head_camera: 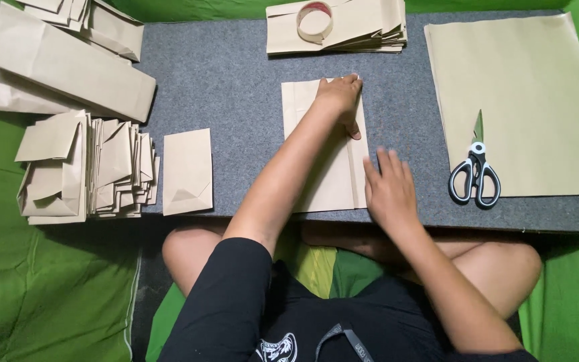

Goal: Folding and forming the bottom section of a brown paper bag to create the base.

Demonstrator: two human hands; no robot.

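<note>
Head view, starting at the fingers: the left hand lies flat, fingers spread and pressing the far end of a folded brown kraft-paper sheet that sits in the middle of the grey felt-covered desk. The right hand rests open on the sheet's near right corner, fingers fanned and gripping nothing. Both hands press down rather than clasp.

I judge the sheet to be very light, thin and limp yet crisp enough to keep a crease, a little slippery on itself and easy to tear or dent. It is best taken at an edge or corner with a light pinch, or held flat under the palm, as it is here.

Counts, going outward: one finished small brown paper bag lies alone to the left; beside it is one row of folded brown bags, too many and too overlapped to count. One loose pile of long folded brown paper pieces fills the far left corner. One roll of clear tape sits on one stack of folded brown sheets at the far edge. One stack of large flat brown paper lies right, bearing one pair of black-and-white-handled scissors.
</note>
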